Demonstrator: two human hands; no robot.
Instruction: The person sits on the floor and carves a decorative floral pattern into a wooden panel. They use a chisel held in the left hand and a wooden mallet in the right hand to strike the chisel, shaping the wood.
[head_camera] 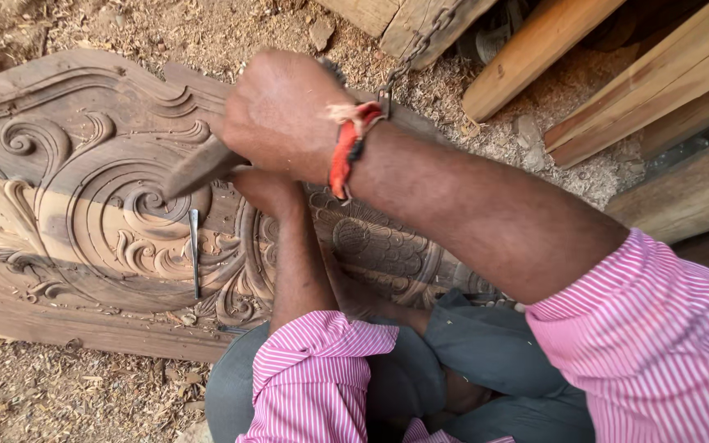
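While the broad brown wooden panel carved with scrolls and leaves [67, 205] lies flat on sawdust-strewn ground, a slim metal chisel [194, 250] rests loose on its carving, left of both hands; the left hand [266, 189] sits low on the panel, mostly hidden beneath the other, so I cannot tell its grip; the right hand [281, 115], above it, is closed around a blurred wooden mallet handle [198, 168] pointing left; an orange thread band [345, 152] circles that wrist; a metal chain [408, 57] hangs behind; pale timber planks [617, 90] lie stacked at right.
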